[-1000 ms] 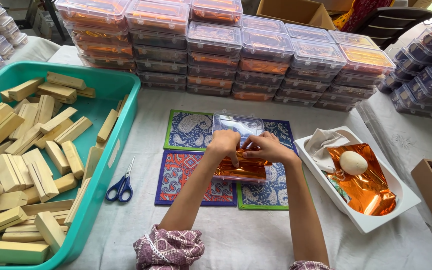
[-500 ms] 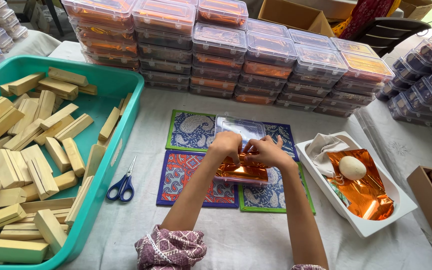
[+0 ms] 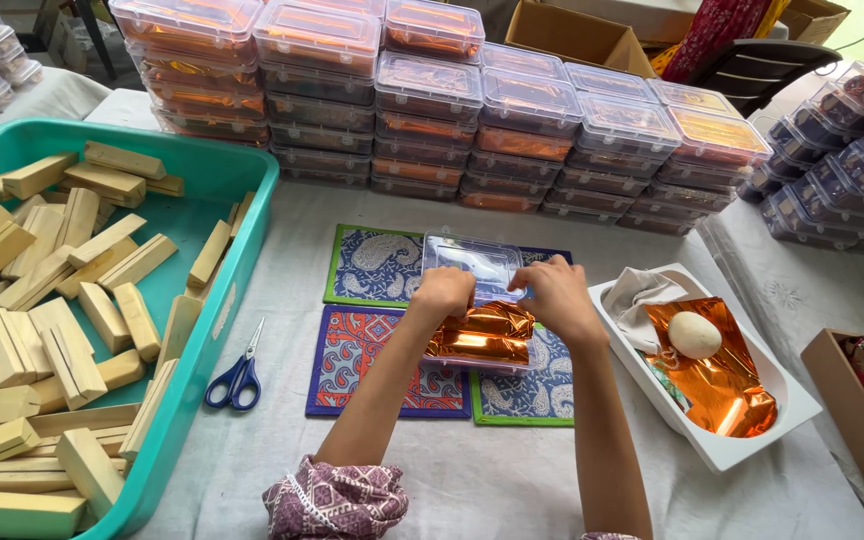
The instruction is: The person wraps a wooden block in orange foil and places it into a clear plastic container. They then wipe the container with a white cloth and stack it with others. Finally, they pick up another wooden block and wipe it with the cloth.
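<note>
At far left on the bench, a teal tub (image 3: 242,175) sits packed with pale wooden blocks (image 3: 47,300), blue-handled scissors (image 3: 237,380) just beside it. Centre stage, the left hand (image 3: 444,292) and right hand (image 3: 557,295) both pinch the copper foil wrap (image 3: 482,335), folded over inside an open clear plastic box (image 3: 477,262) on patterned mats (image 3: 372,265). Off right, a white tray (image 3: 742,450) holds foil and a pale egg-shaped ball (image 3: 695,334).
</note>
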